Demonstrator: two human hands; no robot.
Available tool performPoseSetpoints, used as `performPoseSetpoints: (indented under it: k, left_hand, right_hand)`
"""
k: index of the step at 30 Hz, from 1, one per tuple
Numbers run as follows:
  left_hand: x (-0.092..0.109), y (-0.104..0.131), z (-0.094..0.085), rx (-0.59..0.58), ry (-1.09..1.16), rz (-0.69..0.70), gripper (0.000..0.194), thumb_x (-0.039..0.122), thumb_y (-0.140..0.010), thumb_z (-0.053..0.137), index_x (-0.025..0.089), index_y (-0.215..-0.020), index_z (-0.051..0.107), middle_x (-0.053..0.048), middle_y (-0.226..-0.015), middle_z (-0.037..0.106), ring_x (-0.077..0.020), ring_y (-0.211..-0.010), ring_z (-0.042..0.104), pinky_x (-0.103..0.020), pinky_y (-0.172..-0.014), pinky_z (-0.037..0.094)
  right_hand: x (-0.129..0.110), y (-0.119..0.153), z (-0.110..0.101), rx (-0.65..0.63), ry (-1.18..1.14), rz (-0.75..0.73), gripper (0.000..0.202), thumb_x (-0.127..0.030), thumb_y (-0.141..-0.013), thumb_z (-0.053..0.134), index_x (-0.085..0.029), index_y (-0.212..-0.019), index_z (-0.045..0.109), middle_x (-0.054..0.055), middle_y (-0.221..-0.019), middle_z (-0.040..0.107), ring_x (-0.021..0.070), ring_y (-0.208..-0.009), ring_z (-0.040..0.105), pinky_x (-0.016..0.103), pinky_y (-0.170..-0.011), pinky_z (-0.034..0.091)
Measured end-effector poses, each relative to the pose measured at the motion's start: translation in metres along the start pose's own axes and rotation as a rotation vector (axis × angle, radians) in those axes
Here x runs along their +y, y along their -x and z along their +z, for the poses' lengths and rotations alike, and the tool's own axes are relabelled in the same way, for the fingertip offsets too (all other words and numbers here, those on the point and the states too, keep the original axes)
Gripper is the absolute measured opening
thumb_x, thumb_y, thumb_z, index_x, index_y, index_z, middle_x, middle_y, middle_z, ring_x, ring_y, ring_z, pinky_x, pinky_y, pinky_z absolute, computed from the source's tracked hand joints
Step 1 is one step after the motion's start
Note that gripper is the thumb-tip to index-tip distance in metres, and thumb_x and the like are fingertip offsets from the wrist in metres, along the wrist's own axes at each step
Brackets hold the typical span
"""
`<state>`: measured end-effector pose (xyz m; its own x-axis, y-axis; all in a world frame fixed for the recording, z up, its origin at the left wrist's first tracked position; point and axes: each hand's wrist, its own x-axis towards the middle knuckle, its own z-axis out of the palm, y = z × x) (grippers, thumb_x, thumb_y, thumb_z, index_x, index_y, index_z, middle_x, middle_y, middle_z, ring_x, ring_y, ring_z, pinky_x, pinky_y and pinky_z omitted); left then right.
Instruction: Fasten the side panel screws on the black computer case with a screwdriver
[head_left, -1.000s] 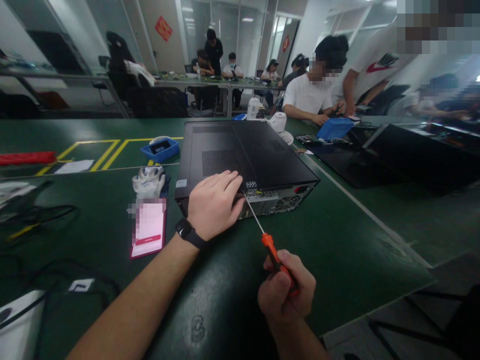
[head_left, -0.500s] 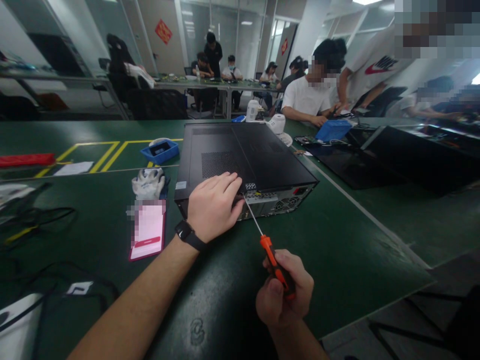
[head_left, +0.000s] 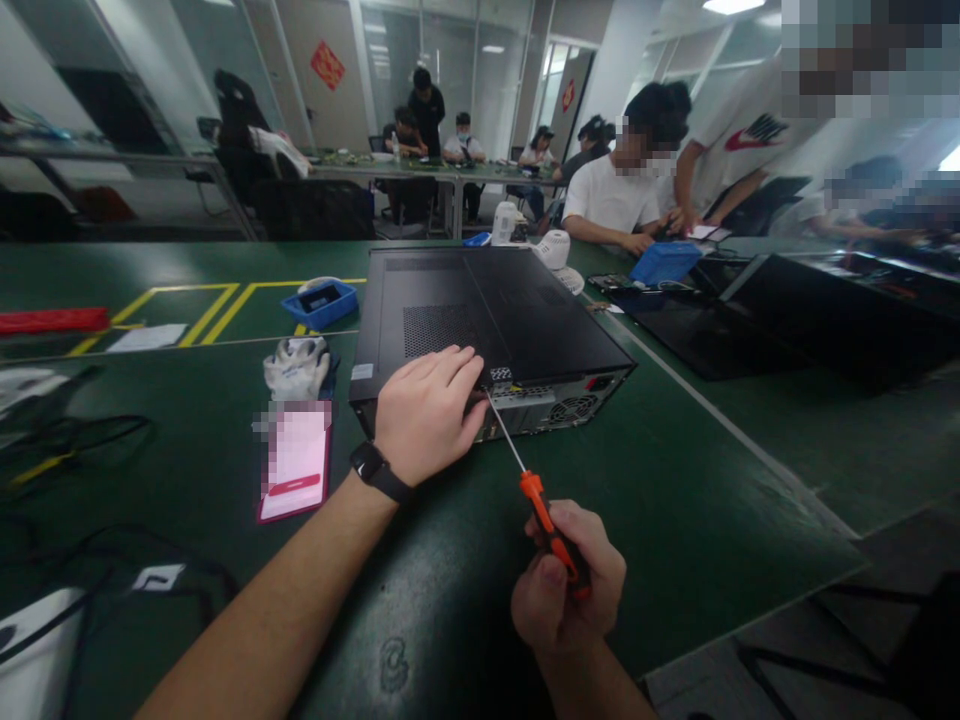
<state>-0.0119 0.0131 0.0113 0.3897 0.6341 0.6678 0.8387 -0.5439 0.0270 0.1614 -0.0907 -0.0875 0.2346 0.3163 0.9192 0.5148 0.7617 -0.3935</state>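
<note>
A black desktop computer case lies flat on the green tabletop, its rear panel facing me. My left hand, wearing a black watch, grips the case's rear top edge. Its fingers rest on the top, and the thumb reaches down over the rear panel. In my right hand is an orange-and-black screwdriver, held by the handle. The shaft slants up and away to the rear panel, right beside my left thumb. Whatever the tip touches is too small to make out.
Left of the case are a phone with a pink screen, gloves and a blue tray. Cables lie farther left. Dark flat panels and a blue bin are at right. Other people work beyond the table.
My hands, the screwdriver and the case look almost unmoved. Across the table, the standing person's hands have shifted slightly, and a light flat object now shows by them.
</note>
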Motion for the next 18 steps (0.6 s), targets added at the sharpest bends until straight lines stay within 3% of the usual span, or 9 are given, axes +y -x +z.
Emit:
performPoseSetpoints:
  k: [13, 18]
  left_hand:
    - [-0.0004, 0.0001, -0.0003, 0.001, -0.013, 0.004, 0.043, 0.030, -0.098, 0.064, 0.013, -0.137, 0.067, -0.013, -0.144, 0.072, -0.0335, -0.132, 0.069, -0.052, -0.111, 0.057]
    - [-0.0001, 0.0001, -0.0004, -0.001, -0.009, 0.002, 0.043, 0.030, -0.097, 0.065, 0.013, -0.137, 0.068, -0.013, -0.145, 0.072, -0.0337, -0.132, 0.069, -0.053, -0.111, 0.056]
  right_hand:
    - [-0.0023, -0.0080, 0.0007, 0.026, 0.059, -0.037, 0.032, -0.016, -0.097, 0.059, -0.014, -0.129, 0.064, 0.007, -0.099, 0.069, 0.0183, -0.080, 0.070, 0.036, -0.064, 0.063]
    - [0.0010, -0.0057, 0.0010, 0.027, 0.010, -0.030, 0.031, -0.023, -0.101, 0.055, -0.015, -0.131, 0.062, 0.006, -0.096, 0.067, 0.0180, -0.077, 0.069, 0.036, -0.063, 0.063]
